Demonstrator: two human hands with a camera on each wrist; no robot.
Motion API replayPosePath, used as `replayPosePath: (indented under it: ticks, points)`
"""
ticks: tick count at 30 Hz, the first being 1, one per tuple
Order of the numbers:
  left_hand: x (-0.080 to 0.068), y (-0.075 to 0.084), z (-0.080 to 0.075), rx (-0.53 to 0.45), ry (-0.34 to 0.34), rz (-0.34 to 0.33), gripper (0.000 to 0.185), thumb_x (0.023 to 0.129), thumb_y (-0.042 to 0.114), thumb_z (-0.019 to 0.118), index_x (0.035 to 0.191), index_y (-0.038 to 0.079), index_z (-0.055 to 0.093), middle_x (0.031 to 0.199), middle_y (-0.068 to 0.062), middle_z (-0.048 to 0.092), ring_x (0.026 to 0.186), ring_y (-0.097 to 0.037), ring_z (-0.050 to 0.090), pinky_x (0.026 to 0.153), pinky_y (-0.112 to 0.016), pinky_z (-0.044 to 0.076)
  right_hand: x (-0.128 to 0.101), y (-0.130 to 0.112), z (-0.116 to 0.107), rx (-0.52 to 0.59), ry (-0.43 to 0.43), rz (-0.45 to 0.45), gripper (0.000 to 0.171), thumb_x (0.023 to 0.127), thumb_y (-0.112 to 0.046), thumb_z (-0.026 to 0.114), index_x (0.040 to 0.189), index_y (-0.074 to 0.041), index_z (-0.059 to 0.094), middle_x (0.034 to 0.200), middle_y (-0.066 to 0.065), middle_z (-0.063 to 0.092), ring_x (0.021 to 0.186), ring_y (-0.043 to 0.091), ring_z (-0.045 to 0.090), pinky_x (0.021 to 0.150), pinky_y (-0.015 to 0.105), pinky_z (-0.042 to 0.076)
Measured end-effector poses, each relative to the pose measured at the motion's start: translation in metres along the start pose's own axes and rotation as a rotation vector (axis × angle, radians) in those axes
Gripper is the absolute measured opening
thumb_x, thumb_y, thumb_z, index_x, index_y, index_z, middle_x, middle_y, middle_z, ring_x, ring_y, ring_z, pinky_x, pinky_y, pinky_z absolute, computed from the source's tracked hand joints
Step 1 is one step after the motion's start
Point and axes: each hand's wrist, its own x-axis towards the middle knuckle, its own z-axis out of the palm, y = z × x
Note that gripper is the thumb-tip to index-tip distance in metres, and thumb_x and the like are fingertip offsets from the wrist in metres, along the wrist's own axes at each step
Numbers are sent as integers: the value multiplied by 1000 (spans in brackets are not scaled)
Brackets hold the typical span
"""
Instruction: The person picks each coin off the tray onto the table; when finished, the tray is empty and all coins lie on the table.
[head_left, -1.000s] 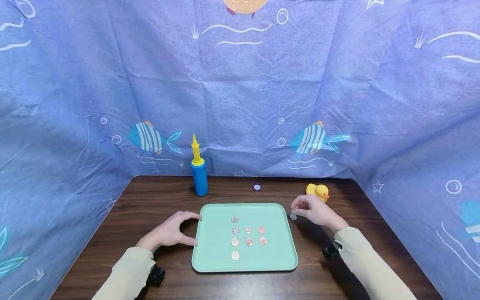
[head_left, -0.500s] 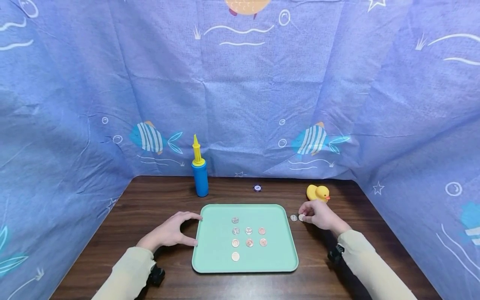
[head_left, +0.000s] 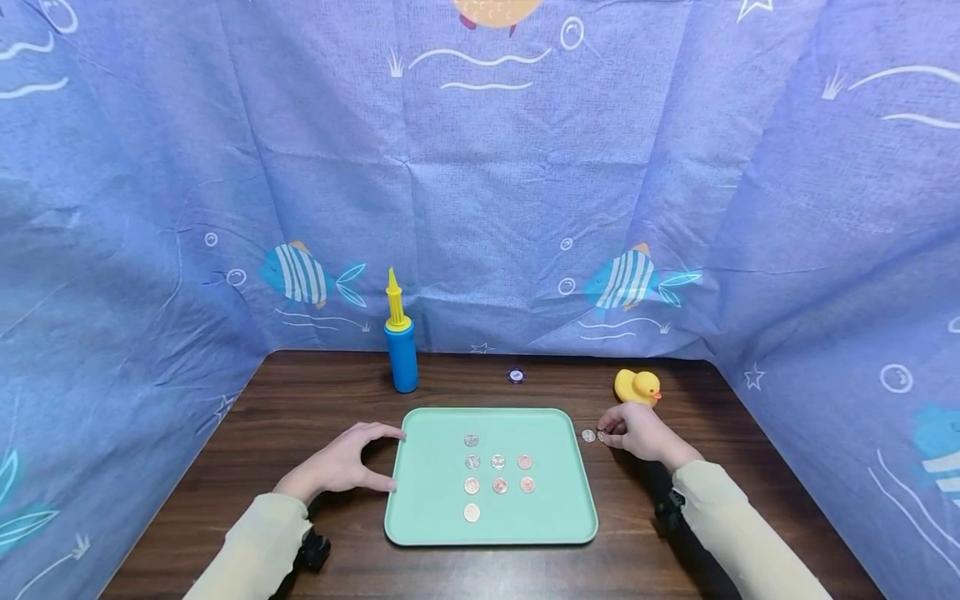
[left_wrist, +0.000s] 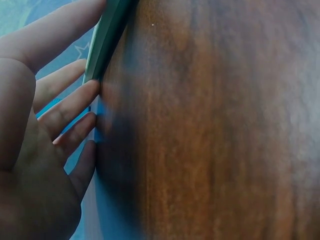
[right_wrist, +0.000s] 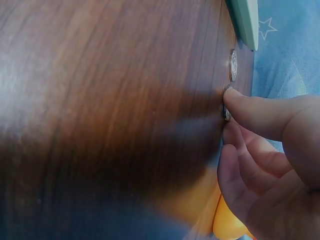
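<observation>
On the left, the left hand [head_left: 341, 463] rests on the wooden table [head_left: 225, 467] with its fingers and thumb curved round the left edge of the green tray [head_left: 420, 517]; the fingertips touch the rim, and the wrist view shows them lying fairly straight against it. Behind it, near the back of the table, a blue pump [head_left: 401, 350] with a yellow top stands upright.

The tray sits flat in the middle and holds eight coins [head_left: 498, 462] in short rows: one alone at the far end, then a row of three, another row of three, and one alone nearest the person. A small dark chip [head_left: 515, 376] lies on the table beyond the tray.

Just right of the tray, a silver coin [head_left: 588, 435] lies flat on the wood by itself. Beside it a second coin [right_wrist: 226, 114] lies under the fingertips of the right hand [head_left: 633, 429], whose fingers are curled down and pinch its edge against the table. A yellow rubber duck [head_left: 637, 387] sits just behind that hand. Blue cloth with fish [head_left: 300, 275] hangs all round.
</observation>
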Motion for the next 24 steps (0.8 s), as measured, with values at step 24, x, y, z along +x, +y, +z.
replayPosePath:
  ticks: [24]
  points:
    - [1,2,-1,-1,10,-15,75,80,53,89,144,25,62,151,-9,55,142,-38,44,112,-64,38,3,3,-5,-4,-24,9,10,83,5,80,89,-1,75,79,1,72,71,6,64,64,25,54]
